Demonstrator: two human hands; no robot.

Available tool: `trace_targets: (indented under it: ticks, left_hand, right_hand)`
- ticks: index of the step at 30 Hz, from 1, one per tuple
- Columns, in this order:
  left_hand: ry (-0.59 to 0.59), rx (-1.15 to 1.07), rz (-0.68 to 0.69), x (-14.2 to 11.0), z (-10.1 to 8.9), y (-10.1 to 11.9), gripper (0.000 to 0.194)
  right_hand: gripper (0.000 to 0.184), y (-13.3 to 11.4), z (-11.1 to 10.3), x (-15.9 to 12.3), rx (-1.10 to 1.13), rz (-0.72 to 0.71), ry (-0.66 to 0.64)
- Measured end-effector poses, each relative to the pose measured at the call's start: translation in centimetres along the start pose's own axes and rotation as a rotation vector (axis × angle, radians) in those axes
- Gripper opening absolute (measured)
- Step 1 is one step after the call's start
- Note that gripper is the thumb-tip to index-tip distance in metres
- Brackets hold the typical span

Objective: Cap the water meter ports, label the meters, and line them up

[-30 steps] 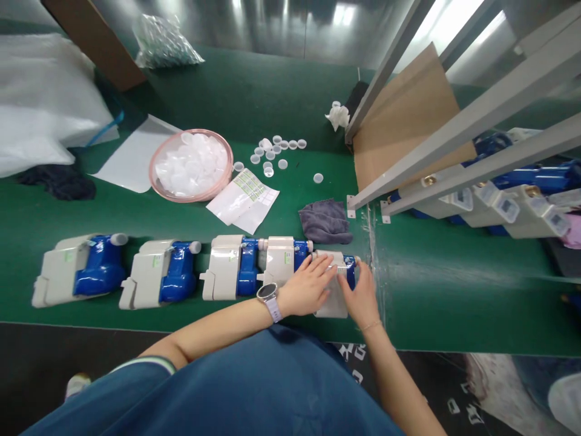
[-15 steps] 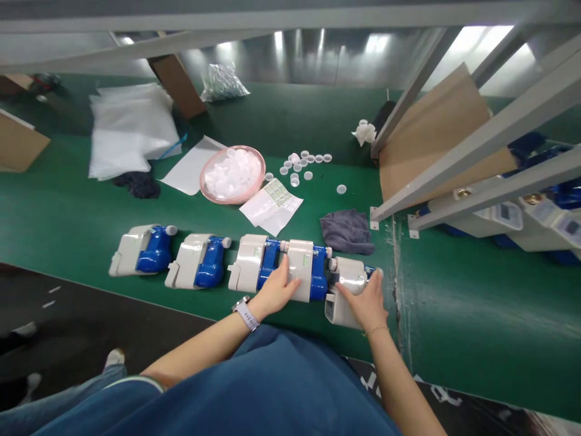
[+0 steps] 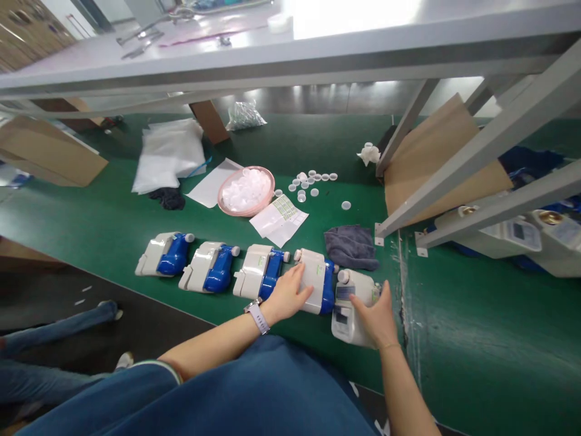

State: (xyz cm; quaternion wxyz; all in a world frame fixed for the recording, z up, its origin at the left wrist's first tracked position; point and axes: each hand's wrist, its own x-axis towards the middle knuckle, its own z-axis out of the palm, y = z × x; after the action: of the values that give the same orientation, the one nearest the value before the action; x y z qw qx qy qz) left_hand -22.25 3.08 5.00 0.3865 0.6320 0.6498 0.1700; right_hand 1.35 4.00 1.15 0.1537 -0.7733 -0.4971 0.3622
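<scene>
Five cream-and-blue water meters lie in a row on the green bench. My right hand (image 3: 379,315) is closed around the rightmost water meter (image 3: 356,309), thumb on its front and fingers over the far side. This meter is tilted, its small display panels and a white cap showing. My left hand (image 3: 287,295) grips the neighbouring water meter (image 3: 313,275) by its left side, thumb and forefinger on the cream housing; its other fingers are partly hidden. Left of it lie a third water meter (image 3: 254,269), a fourth water meter (image 3: 200,269) and a fifth water meter (image 3: 157,254).
Behind the row are a pink basin (image 3: 272,188) of white caps, loose caps (image 3: 305,184), paper sheets (image 3: 281,221) and a grey cloth (image 3: 350,247). Metal frame legs (image 3: 472,163) and a cardboard sheet (image 3: 436,163) stand at right, more meters (image 3: 494,233) beyond.
The view has tipped up, bringing a shelf top into sight. The rightmost meter has turned in my right hand, showing more of its display side. The meter under my left hand sits farther from its left neighbour.
</scene>
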Motion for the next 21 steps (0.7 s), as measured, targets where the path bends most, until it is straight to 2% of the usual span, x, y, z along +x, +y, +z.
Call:
trace_targets:
  ticks: [2,6,10,13,14,15,17,18,19,21]
  left_hand:
    - [-0.024,0.070,0.036,-0.1,0.3,1.1,0.066]
    - [-0.075,0.195,0.136,-0.2,1.1,4.6,0.071]
    - [-0.203,0.323,0.365,-1.2,2.4,8.7,0.073]
    - [-0.292,0.295,0.550,-1.5,3.9,9.5,0.064]
    - [-0.288,0.245,0.538,-1.2,4.4,9.1,0.066]
    - [-0.271,0.165,0.460,-0.8,4.9,8.3,0.073]
    - [-0.273,-0.091,0.177,0.3,5.8,6.1,0.094]
    - [-0.310,-0.259,0.050,0.9,6.2,5.0,0.101]
    - [-0.351,-0.433,-0.036,1.3,6.4,3.9,0.102]
    - [-0.411,-0.753,-0.084,1.7,6.4,2.1,0.088]
  right_hand:
    - [0.108,2.4,-1.3,1.1,0.204,-0.021,-0.042]
    - [0.093,6.4,-3.4,2.0,0.576,-0.005,-0.167]
    - [0.084,8.6,-4.5,1.8,0.849,0.114,-0.218]
    - [0.066,10.4,-5.1,1.6,1.043,0.263,-0.194]
    - [0.056,11.0,-5.2,1.5,1.092,0.314,-0.173]
    - [0.047,11.6,-5.4,1.5,1.132,0.358,-0.147]
    - [0.035,12.2,-5.4,1.3,1.184,0.409,-0.113]
    - [0.033,12.1,-5.3,1.2,1.197,0.418,-0.118]
    - [0.032,11.8,-5.0,1.1,1.204,0.421,-0.132]
    - [0.038,10.3,-3.9,0.9,1.207,0.420,-0.177]
